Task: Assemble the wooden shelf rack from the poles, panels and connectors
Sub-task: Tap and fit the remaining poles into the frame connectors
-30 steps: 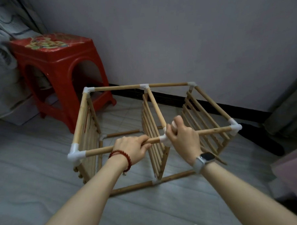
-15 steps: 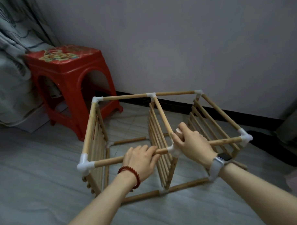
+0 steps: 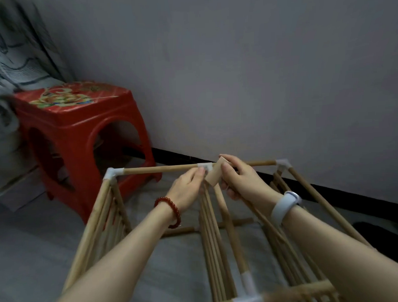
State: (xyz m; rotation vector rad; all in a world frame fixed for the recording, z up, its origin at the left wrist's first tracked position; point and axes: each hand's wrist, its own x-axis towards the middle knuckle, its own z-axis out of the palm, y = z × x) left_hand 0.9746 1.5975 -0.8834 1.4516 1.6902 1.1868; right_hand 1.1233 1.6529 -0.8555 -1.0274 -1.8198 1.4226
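Observation:
The wooden shelf rack [image 3: 162,169] lies on its side on the grey floor, poles joined by white connectors, with slatted panels [image 3: 105,222] at the left, middle and right. My left hand [image 3: 187,187], with a red bead bracelet, reaches to the far middle connector [image 3: 205,167] and grips it with its fingertips. My right hand [image 3: 239,180], with a white watch on the wrist, curls round the far end of the middle top pole [image 3: 227,222]. That pole's pale end [image 3: 213,177] sits tilted just beside the connector, between both hands.
A red plastic stool [image 3: 79,123] stands at the left against the grey wall, close to the rack's far left corner [image 3: 112,174]. A patterned curtain [image 3: 14,55] hangs behind it. A black skirting [image 3: 330,191] runs along the wall. A near connector [image 3: 248,300] is at the bottom edge.
Both hands left the near rail and reached across to the far middle connector. The view moved forward over the rack, so the near rail now lies at the bottom edge.

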